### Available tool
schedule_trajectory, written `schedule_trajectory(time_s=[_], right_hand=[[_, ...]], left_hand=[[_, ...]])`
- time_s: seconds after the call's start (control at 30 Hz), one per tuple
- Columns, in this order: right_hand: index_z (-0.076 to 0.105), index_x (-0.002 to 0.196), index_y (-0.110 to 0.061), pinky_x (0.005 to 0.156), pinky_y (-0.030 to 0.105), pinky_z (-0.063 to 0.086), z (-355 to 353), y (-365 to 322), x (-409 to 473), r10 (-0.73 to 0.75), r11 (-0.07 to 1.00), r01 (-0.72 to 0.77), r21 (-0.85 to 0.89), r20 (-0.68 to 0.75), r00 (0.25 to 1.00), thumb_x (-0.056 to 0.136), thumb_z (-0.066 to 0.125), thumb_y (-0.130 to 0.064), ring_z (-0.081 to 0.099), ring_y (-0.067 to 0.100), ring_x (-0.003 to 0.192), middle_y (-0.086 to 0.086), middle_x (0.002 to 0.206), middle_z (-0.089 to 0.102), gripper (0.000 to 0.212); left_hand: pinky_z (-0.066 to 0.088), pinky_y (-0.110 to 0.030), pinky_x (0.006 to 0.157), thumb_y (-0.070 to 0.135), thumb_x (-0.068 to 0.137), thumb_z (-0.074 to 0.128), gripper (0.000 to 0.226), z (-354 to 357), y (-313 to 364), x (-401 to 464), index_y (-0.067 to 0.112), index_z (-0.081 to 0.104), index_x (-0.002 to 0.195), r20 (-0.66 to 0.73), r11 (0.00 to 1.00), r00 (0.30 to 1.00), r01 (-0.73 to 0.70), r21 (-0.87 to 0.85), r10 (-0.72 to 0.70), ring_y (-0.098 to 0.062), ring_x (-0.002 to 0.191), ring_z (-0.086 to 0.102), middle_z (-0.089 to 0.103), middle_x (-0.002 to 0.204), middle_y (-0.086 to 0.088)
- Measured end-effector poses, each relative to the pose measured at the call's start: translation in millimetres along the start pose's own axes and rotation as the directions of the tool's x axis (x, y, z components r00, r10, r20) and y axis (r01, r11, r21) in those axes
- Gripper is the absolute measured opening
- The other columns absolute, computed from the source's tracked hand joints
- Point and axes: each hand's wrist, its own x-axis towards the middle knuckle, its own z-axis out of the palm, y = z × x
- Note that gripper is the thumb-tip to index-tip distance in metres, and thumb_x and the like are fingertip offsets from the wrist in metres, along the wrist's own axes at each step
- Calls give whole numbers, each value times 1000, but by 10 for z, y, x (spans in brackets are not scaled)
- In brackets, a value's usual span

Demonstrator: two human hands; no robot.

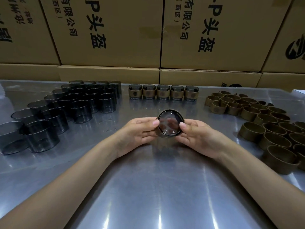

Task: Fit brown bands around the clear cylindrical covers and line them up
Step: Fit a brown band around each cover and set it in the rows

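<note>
**Holding one cover over the bench**

Gripping a single clear cover [170, 123] between both hands, we hold it just above the middle of the steel bench [148, 187], its round end turned toward us. Our left hand [140, 131] pinches its left side, thumb on the rim, and our right hand [198, 134] pinches the right side the same way; fingers show through the clear face. Whether a brown band sits on it we cannot tell, since only a dark rim shows.

At the far edge stand five banded covers [163, 92] in a straight row, side by side. To the left, bare covers [79, 103] stand grouped in rows. To the right, loose brown bands [257, 116] lie clustered. Cardboard boxes [115, 30] are stacked behind the bench.
</note>
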Motion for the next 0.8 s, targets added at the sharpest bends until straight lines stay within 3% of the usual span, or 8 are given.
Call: schedule_trajectory(time_s=[0.13,0.23,0.37,0.43,0.47,0.53,0.63,0.8], right_hand=[[77,99,-15,80,20,55,21,5,-20,-13,1000,12,29,26,1000,43,94,-50,70,14,92,7,104,73,68],[72,108,-12,83,22,54,4,13,-45,1,996,-6,90,59,998,42,94,-50,68,16,95,9,110,69,79],[76,107,-25,80,14,53,16,27,-86,7,989,-25,143,120,993,86,63,-33,68,2,90,-7,96,74,25],[76,104,-24,80,15,53,35,11,-92,41,987,-54,154,88,995,98,49,-21,68,4,92,-4,100,74,29],[76,106,-21,82,19,55,32,20,-85,36,986,-49,162,85,996,94,59,-24,69,9,97,0,106,73,21],[74,109,-18,87,27,55,52,10,-66,17,980,-35,196,93,996,71,83,-39,67,17,106,5,115,70,44],[77,101,-21,89,33,53,162,-11,-18,27,989,-23,148,-24,999,66,74,-61,67,19,107,6,112,71,53],[66,60,-23,62,26,46,438,70,89,-144,989,114,-94,-441,886,67,62,-64,57,13,64,-2,65,60,42]], left_hand=[[52,-25,88,47,64,84,57,48,-33,-21,17,73,112,176,994,984,1,-107,18,-16,98,68,72,109,-8],[51,-28,93,45,64,86,61,105,-71,-6,13,71,115,234,983,972,12,-184,32,-18,100,68,72,108,-10],[47,-27,99,40,73,81,59,146,-73,-36,13,66,123,331,983,941,-14,-181,74,-17,112,64,69,119,-8],[48,-28,98,39,71,82,59,150,-62,-42,12,67,122,330,984,941,-19,-178,78,-17,112,64,69,118,-8],[48,-28,97,39,71,82,58,141,-54,-46,12,67,120,327,984,941,-29,-173,85,-17,111,64,69,118,-8],[51,-30,94,43,69,83,56,118,-10,-61,14,70,116,285,982,954,-37,-184,89,-18,109,65,70,115,-7],[51,-36,92,61,71,67,61,148,48,-39,11,70,106,93,984,996,22,-175,-6,-21,100,66,70,107,-11],[41,-19,57,63,80,35,54,363,-16,25,15,55,66,-231,996,969,-80,46,88,-7,55,52,55,61,1]])
